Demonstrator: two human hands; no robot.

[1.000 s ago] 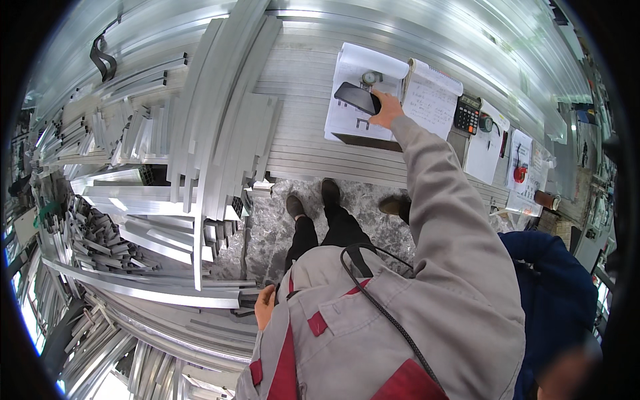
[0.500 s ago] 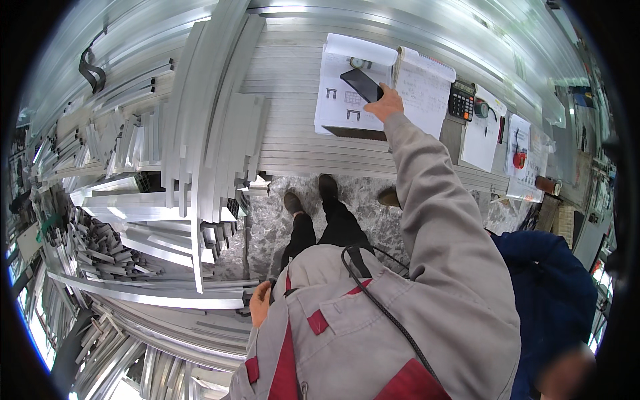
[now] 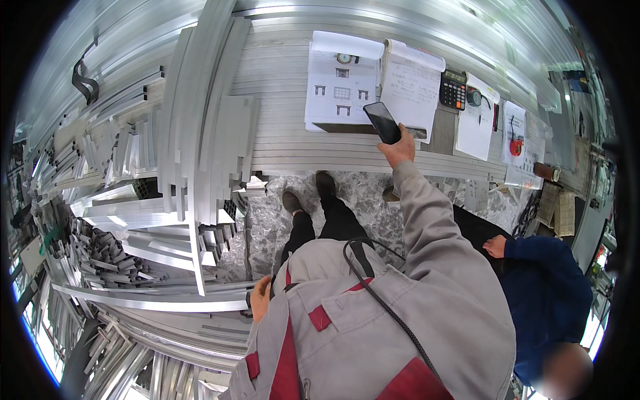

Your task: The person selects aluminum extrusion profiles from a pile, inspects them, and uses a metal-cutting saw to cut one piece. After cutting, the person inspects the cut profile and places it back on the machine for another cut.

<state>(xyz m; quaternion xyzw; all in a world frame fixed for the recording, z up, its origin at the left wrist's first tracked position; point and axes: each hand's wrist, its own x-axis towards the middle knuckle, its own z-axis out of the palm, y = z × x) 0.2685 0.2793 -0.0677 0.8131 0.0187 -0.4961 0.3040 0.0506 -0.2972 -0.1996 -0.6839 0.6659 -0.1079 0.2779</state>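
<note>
Our right hand (image 3: 398, 148) grips a dark phone (image 3: 383, 122) over the drawing sheet (image 3: 340, 83) at the worktop's near edge; hold it level. Left hand (image 3: 260, 298) at our hip, grip unclear.

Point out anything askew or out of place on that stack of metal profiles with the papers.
Nothing looks damaged or spilled. The papers lie loose: the drawing sheet curls at its top edge and the notepad sits tilted beside it. The right hand holds a dark phone at an angle over them.
</note>
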